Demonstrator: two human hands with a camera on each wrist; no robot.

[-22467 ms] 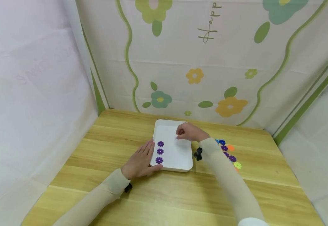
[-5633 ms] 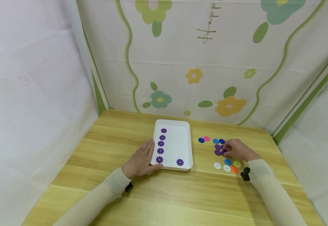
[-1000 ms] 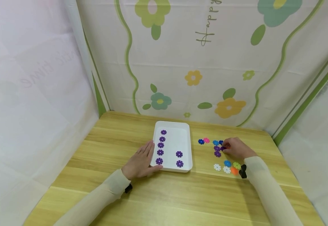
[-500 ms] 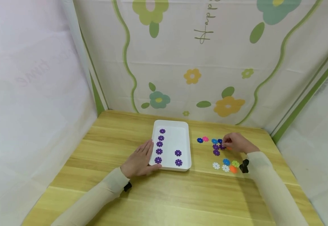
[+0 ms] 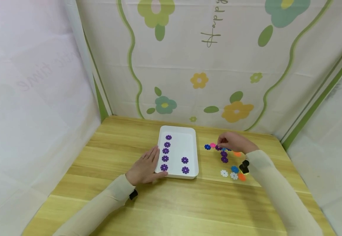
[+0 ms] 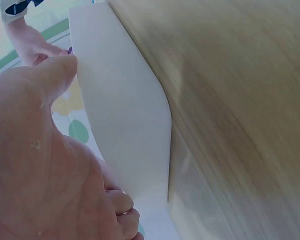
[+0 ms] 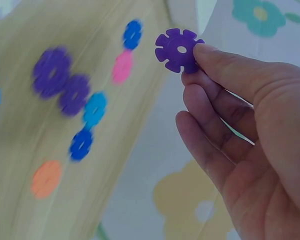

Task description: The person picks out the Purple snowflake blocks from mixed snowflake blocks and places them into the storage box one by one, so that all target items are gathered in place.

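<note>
Between thumb and forefinger my right hand (image 5: 236,141) pinches a purple snowflake disc (image 7: 177,50), held above the loose discs right of the tray. My left hand (image 5: 144,167) lies with straight fingers along the left side of the white tray (image 5: 197,154), its thumb at the near left corner. Inside the tray, several purple discs form a column on the left, such as the middle disc (image 5: 165,151). Two more purple discs, a far one (image 5: 184,160) and a near one (image 5: 185,170), sit at the near right.
Right of the tray lie two purple discs (image 5: 224,159), a pink disc (image 5: 213,145), dark blue disc (image 5: 207,147), blue disc (image 5: 234,169), white discs (image 5: 224,173) and orange discs (image 5: 241,177) on the wooden table (image 5: 171,209). A flowered curtain (image 5: 182,59) stands behind.
Over the last second my right hand has lifted a purple disc from the pile and moved left towards the tray. Earlier, the tray's purple column grew and two discs appeared at right. My left hand stayed.
</note>
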